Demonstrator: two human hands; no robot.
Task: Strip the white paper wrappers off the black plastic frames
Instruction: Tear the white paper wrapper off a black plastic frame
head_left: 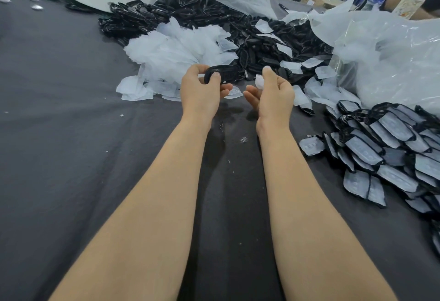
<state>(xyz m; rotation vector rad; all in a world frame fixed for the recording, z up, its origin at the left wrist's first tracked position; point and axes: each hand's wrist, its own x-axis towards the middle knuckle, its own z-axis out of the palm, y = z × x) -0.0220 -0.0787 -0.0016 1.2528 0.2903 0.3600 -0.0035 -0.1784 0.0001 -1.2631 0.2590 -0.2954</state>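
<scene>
A creased dark grey cloth [71, 181] covers the bench [59, 74]. A heap of thin, translucent loose wrappers [171, 50] lies beyond, glossy bare frames [238, 29] piled behind it. The left hand [200, 86] holds a rounded black frame [221, 74] above the bench, fingers clamped on its left end; the far end blurs into the pile. The right hand [273, 91] pinches a crumpled white wrapper [259, 81] between thumb and forefinger, other fingers loosely curled. Wrapped frames [392, 148] stack at right, cut off by the edge
</scene>
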